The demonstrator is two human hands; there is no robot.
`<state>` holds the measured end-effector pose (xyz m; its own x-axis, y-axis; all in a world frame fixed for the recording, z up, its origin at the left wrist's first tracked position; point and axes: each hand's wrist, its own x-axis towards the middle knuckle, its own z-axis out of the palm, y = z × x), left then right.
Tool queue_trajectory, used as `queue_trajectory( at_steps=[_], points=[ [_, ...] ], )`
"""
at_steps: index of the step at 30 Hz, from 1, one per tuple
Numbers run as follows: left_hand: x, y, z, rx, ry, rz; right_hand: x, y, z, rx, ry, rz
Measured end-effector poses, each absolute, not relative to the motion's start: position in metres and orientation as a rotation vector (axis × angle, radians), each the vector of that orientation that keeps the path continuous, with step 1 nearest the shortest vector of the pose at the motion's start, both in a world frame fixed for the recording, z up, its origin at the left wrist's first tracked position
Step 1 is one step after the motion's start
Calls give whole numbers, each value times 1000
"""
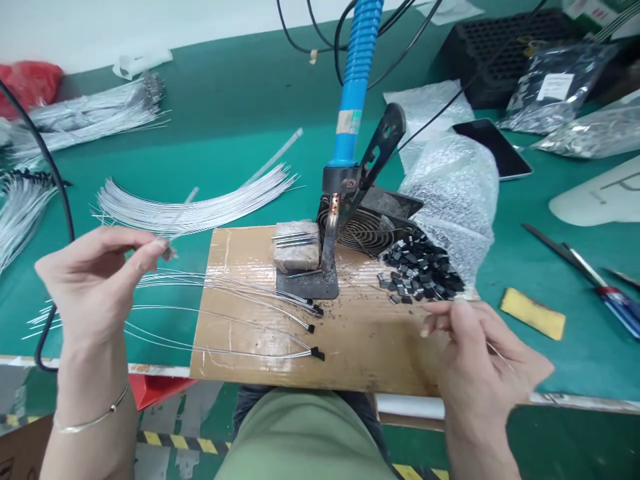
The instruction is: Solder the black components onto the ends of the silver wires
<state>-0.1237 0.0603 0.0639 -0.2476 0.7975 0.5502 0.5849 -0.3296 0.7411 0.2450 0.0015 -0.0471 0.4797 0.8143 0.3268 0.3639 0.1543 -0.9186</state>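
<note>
My left hand [107,283] is raised over the left of the bench, thumb and forefinger pinching a small greyish thing [170,251] too small to name. Below it, white wires [235,287] run to the right, several ending in black connectors [317,353] on the cardboard [380,347]. My right hand [487,353], closed in a pinch at the cardboard's right side, has a thin wire [500,357] running across its palm. Just beyond its fingertips lies a heap of small black connectors [425,267]. What lies between those fingertips is hidden.
A soldering stand [330,247] with a blue hose [360,73] rises mid-bench beside a block bearing thin metal rods [296,239]. Bundled white wires [200,212] lie behind. To the right are bubble wrap [450,193], a phone-like dark tablet [493,148], a yellow sponge [533,313] and tools [595,273].
</note>
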Motion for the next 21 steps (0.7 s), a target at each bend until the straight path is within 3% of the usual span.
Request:
queue_trajectory(
  at_steps=[3, 6, 10, 21],
  points=[
    [-120, 35, 62, 1895, 1635, 1409, 237, -5, -31, -1279, -1084, 630],
    [-113, 18, 54, 2005, 1549, 1173, 226, -7, -19, -1107, -1051, 1048],
    [-104, 6, 47, 2078, 1483, 1054, 213, -3, -6, -934, -875, 1364],
    [-72, -1, 46, 2229, 1272, 904, 186, -12, -9, -910, -719, 1495]
  ],
)
